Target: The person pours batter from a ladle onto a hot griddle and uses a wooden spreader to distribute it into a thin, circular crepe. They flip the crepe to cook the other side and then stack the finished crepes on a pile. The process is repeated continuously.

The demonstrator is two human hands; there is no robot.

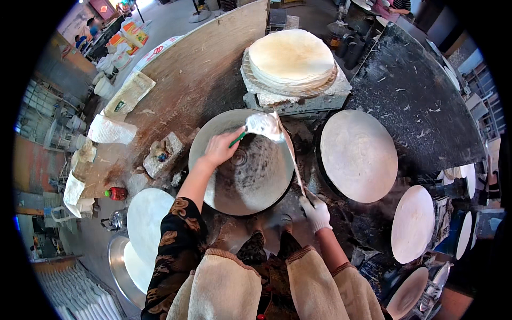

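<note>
My left hand [223,149], bare, is closed round the handle of a green-handled scraper [238,140]. White, wet-looking stuff [262,126] covers the scraper's far end, so the blade's shape cannot be made out. My right hand [316,213], in a white glove, grips the near end of a long thin wooden stick [292,154]. The stick's far end is whitish and meets the scraper. Both tools are over a large round griddle [224,184], whose pale surface has a dark, mottled middle. Beyond it, a tall stack of thin round flatbreads [290,53] rests on a round rack.
To the right lie more round griddles with pale sheets on them [359,156] [412,224]. A big pale disc [150,218] and a metal basin [118,269] are at the left, near a red bottle [116,193]. Tall boards [197,69] [416,101] stand on both sides.
</note>
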